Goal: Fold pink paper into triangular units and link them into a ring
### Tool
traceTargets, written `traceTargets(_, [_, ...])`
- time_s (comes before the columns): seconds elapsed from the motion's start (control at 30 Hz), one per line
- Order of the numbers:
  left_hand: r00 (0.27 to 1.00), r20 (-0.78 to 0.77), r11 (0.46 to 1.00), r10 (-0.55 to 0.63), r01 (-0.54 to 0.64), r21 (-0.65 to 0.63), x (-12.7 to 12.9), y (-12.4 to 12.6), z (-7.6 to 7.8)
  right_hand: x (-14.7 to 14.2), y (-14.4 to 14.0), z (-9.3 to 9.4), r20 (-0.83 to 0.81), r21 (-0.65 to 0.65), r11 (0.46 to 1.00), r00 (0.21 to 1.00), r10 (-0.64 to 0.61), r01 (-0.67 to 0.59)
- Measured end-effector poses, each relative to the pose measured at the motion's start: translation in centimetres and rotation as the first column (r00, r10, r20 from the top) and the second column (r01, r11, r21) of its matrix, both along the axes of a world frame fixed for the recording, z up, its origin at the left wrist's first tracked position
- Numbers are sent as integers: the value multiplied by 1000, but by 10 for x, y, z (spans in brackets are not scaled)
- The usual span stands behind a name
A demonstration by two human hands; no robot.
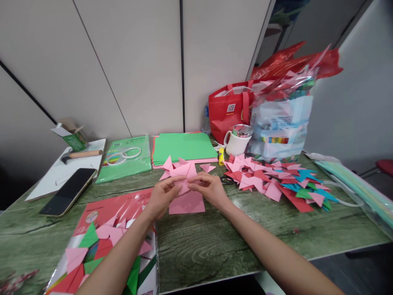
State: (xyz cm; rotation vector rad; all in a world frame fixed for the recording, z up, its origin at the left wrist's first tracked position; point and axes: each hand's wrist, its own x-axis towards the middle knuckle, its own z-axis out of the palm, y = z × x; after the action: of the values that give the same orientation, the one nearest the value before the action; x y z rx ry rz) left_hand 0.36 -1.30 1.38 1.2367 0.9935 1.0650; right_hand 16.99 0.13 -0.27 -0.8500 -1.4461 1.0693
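Presently, left hand (161, 196) and right hand (208, 189) fingers pinch a folded pink paper piece (184, 180) above a flat pink paper sheet (187, 203); a heap of folded multicoloured paper triangles (270, 180) lies right.

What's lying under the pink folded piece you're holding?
Under the pink folded piece, held by the left hand and right hand, a flat pink sheet lies on the green table. The sheet's top edge is covered by the hands.
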Motion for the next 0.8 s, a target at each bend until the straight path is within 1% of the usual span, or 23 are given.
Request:
traceTargets(0.07, [1000, -8, 1000, -20, 20, 9, 1, -1, 1, 0, 0, 1, 19, 9, 1000, 1000, -15, 15])
traceTargets(0.17, [1000, -17, 1000, -3, 3, 27, 2, -2, 4, 0, -1, 2, 35, 10, 1000, 999, -24, 24])
traceTargets(0.37, [999, -37, 1000, -12, 13, 28, 5, -5, 8, 0, 1, -2, 5, -24, 1000, 1000, -9, 9])
traceTargets(0.53, [993, -114, 999, 42, -39, 25, 8, -7, 12, -1, 2, -2, -5, -47, 999, 1000, -2, 2])
traceTargets(0.67, [992, -119, 998, 46, -41, 40, 6, -6, 8, 0, 0, 2, 81, -15, 1000, 997, 0, 1])
traceTargets(0.8, [994, -109, 999, 22, -18, 36, 4, -4, 2, 1, -1, 1, 202, 35, 999, 979, -41, 35])
